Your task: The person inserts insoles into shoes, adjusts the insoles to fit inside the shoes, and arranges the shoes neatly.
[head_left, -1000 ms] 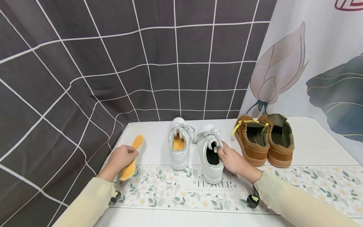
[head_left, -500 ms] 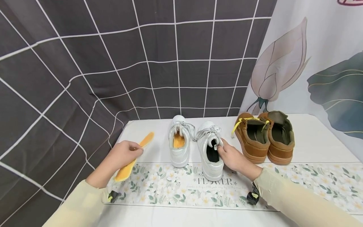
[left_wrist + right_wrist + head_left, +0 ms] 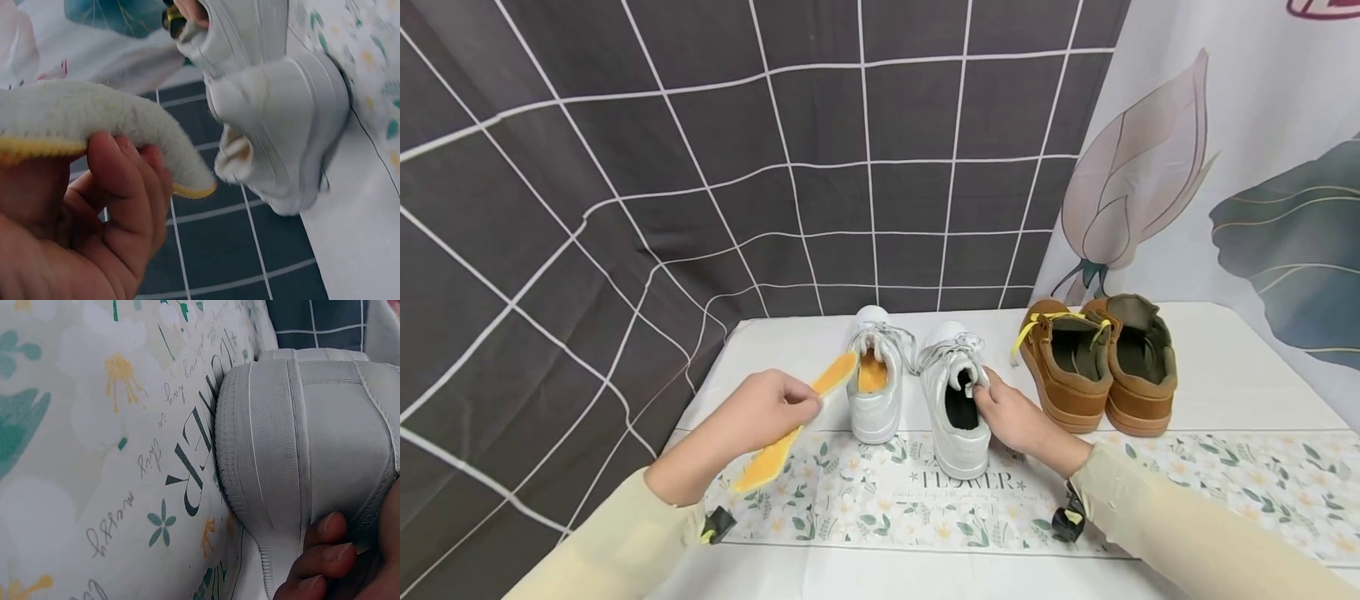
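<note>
My left hand pinches a fuzzy orange insole around its middle, above the table to the left of the shoes. The left wrist view shows the insole's pale grey underside and its orange edge. In the head view its far tip overlaps the left white sneaker, which has an orange insole inside. My right hand grips the side of the right white sneaker at its opening, thumb at the collar. That sneaker is dark inside. Its sole rests on the tabletop in the right wrist view.
Two brown shoes, one with yellow laces, stand to the right of my right hand. A flowered strip with lettering crosses the white table. Dark gridded cloth hangs behind and to the left, with a printed white curtain at right.
My left hand has carried the orange insole rightward toward the left sneaker, turning it to point more to the right. My right hand and the sneaker it grips stay in place.
</note>
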`<state>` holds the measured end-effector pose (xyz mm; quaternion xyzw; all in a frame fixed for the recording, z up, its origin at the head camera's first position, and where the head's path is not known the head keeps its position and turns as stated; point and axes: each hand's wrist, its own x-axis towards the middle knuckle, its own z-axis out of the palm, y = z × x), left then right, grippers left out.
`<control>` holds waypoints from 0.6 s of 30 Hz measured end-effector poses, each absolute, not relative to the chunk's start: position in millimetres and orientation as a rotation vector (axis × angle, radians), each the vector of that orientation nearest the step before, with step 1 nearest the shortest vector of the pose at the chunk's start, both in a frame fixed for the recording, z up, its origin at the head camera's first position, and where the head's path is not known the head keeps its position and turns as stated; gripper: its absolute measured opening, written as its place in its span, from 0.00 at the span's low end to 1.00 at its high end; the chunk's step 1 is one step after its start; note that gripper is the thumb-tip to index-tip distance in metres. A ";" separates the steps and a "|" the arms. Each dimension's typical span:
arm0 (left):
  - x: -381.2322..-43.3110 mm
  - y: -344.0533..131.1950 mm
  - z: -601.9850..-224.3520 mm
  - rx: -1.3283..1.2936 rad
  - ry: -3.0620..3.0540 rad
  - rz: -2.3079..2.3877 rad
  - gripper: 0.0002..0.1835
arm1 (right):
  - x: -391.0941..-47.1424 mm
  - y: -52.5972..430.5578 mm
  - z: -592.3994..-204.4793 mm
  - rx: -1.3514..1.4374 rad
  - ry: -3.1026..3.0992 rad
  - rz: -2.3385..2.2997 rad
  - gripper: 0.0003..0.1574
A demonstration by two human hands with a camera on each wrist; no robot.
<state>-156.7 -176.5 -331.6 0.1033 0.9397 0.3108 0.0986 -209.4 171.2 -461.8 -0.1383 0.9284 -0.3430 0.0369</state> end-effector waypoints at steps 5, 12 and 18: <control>-158.5 -157.3 -330.7 0.347 2.740 0.980 0.13 | -209.4 170.8 -460.2 -0.431 2.844 -1.053 0.36; -159.4 -129.9 -336.2 0.429 2.600 1.070 0.07 | -208.8 170.6 -460.0 -0.426 2.841 -1.058 0.36; -160.0 -100.4 -338.7 0.535 2.496 1.048 0.08 | -209.0 170.7 -459.8 -0.439 2.846 -1.041 0.35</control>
